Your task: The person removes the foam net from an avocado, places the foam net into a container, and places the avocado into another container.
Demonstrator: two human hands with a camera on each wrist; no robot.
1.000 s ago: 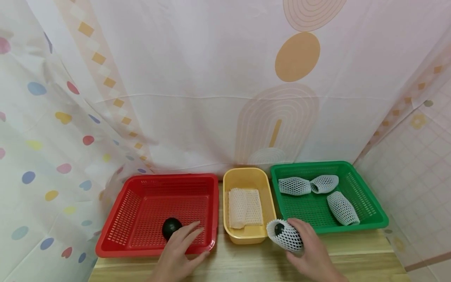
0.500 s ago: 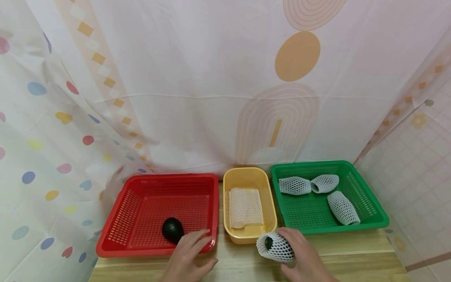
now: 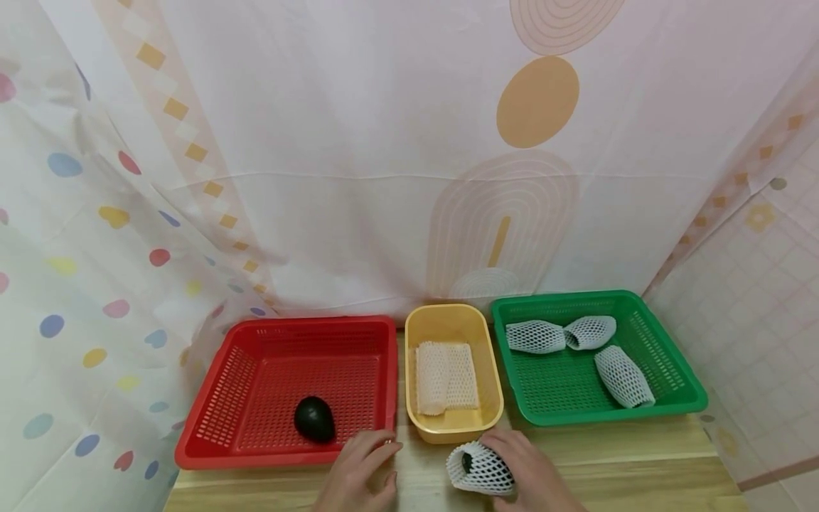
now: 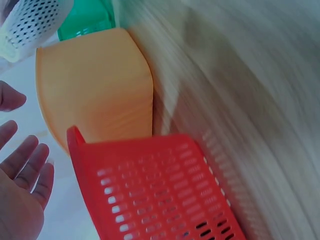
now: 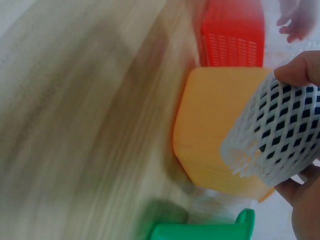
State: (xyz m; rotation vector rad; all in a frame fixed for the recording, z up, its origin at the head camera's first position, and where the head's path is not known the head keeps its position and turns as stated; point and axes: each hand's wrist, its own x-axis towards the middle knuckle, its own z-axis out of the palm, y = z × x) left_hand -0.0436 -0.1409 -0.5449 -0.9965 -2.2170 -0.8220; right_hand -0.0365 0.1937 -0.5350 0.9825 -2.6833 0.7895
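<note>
Right grip (image 3: 521, 466) clamped on a white foam net (image 3: 484, 471), dark item (image 3: 467, 463) showing inside it, over the tabletop (image 3: 652, 449), just near side of yellow bin (image 3: 448, 435). Left grip (image 3: 360, 473) relaxed, fingers apart, by near right corner of red basket (image 3: 256, 461). Dark oval piece (image 3: 314, 419) lies in red basket. Pale netting (image 3: 441, 377) sits in yellow bin. Green basket (image 3: 553, 395), right, has three netted pieces (image 3: 623, 377)

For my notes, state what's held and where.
The right hand grips a net sleeve with a dark fruit inside, by its sides, behind the visible open end; the left hand holds nothing.
</note>
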